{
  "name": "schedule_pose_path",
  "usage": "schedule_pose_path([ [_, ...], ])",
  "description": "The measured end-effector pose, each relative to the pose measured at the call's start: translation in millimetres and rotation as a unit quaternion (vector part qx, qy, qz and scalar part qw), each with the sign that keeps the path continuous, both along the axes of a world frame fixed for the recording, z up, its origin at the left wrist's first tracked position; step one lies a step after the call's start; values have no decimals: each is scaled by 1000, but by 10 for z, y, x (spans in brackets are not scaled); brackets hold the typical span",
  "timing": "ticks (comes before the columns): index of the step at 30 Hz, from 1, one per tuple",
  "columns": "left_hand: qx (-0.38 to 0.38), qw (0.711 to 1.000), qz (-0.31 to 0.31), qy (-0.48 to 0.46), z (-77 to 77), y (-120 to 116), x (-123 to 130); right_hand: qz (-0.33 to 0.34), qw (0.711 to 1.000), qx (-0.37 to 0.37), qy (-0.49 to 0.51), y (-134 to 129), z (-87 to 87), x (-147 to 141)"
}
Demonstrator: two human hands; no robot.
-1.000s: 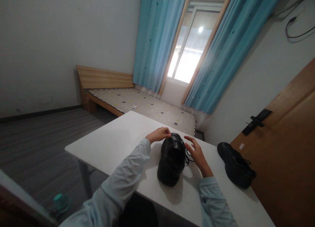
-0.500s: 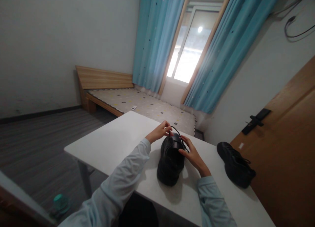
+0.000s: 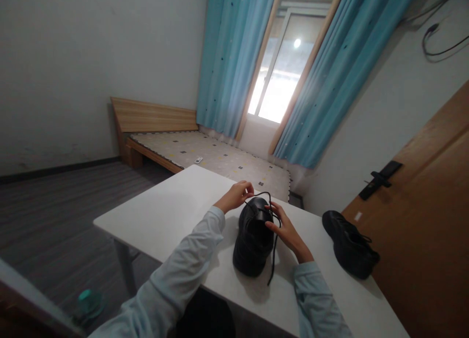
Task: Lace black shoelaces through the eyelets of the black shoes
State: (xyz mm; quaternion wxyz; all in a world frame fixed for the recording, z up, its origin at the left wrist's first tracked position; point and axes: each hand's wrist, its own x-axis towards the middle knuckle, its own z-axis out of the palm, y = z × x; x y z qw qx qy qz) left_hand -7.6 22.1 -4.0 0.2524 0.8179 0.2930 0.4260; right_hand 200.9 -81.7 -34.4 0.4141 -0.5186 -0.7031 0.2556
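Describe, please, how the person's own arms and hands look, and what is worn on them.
Both arms wear long, loose, pale blue sleeves, plain and softly creased, with no marking that I can make out. The left hand and right hand are bare, without gloves.

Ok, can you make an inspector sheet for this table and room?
Surface: white table, two shoes on it.
Job's things: black shoe between the hands, lace hanging loose; second shoe to the right.
Clutter: small white object on the bed; green-topped item on the floor, too blurred to name.
Grip: left hand pinches the lace; right hand, thumb and fingers apart, at the shoe's opening.
Cables: dark cable on the wall.
Surroundings: blue curtains, bright window, wooden door.
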Motion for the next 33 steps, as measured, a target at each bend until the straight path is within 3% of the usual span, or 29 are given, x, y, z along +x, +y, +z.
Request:
schedule_pose_path([
  [6,-22,988,-55,140,-40,33,-46,3,1000,-2,-4,5,5,4],
  [16,-66,989,-35,128,-108,124,-121,3,1000,4,-8,-13,25,-16],
  [25,-69,967,144,199,-227,204,-161,0,1000,9,-14,2,-12,13],
  [30,-48,949,253,184,-160,126,-165,3,1000,18,-16,-4,-13,18],
  [33,-23,939,319,126,-94,104,-156,7,1000,19,-18,-2,-19,25],
])
